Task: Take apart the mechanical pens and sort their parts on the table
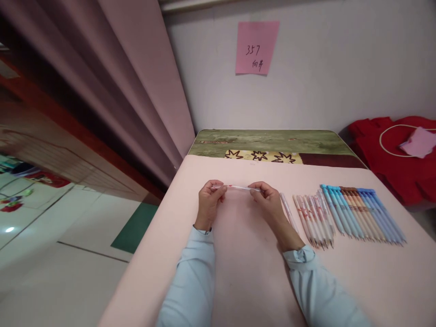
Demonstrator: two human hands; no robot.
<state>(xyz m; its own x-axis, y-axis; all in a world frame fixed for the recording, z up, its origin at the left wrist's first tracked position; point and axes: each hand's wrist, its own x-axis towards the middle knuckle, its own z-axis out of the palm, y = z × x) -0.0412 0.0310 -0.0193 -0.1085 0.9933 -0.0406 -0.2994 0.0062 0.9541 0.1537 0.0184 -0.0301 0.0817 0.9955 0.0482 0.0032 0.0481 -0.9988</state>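
Above the pink table (245,272), both my hands hold one thin white pen (238,187) level between them. My left hand (208,202) pinches its left end. My right hand (267,200) pinches its right end. Just right of my right hand lies a single white pen (288,211) on the table. Beyond it sits a row of several white pens with red print (313,218), then several blue and brown pens (363,218), all side by side.
A green patterned cloth (269,141) covers the table's far end against the wall. A pink note (255,47) hangs on the wall. Pink curtains (136,81) hang on the left. A red cloth heap (398,154) lies at the right.
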